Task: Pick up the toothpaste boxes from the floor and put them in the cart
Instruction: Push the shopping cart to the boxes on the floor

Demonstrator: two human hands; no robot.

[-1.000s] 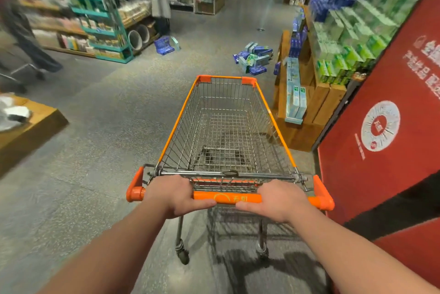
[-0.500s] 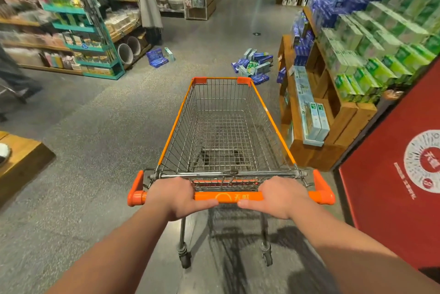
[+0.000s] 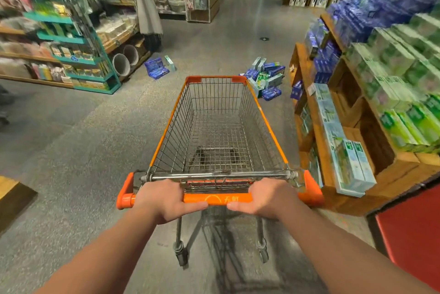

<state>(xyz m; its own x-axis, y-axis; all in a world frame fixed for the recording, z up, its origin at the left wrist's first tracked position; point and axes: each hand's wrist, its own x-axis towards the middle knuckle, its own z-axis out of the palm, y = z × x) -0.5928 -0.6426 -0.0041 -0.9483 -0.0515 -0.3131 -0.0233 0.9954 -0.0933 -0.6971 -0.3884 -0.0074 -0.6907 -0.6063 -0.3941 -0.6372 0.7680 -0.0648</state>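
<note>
An empty wire shopping cart (image 3: 259, 112) with orange trim stands in front of me in a shop aisle. My left hand (image 3: 164, 198) and my right hand (image 3: 269, 197) both grip its orange handle bar (image 3: 217, 198). A pile of blue and green toothpaste boxes (image 3: 265, 77) lies on the grey floor just beyond the cart's front right corner. A smaller group of blue boxes (image 3: 157, 68) lies on the floor further left, beside a shelf foot.
A wooden display (image 3: 352, 170) stacked with green and blue boxes lines the right side, close to the cart. A red wall panel (image 3: 414, 234) stands at the near right. Teal shelving (image 3: 78, 55) runs along the left. A low wooden platform (image 3: 14, 196) juts in at the left edge.
The cart and I have rolled forward along the aisle. The floor boxes and the wooden display are nearer, and the red panel has slid off toward the right edge.
</note>
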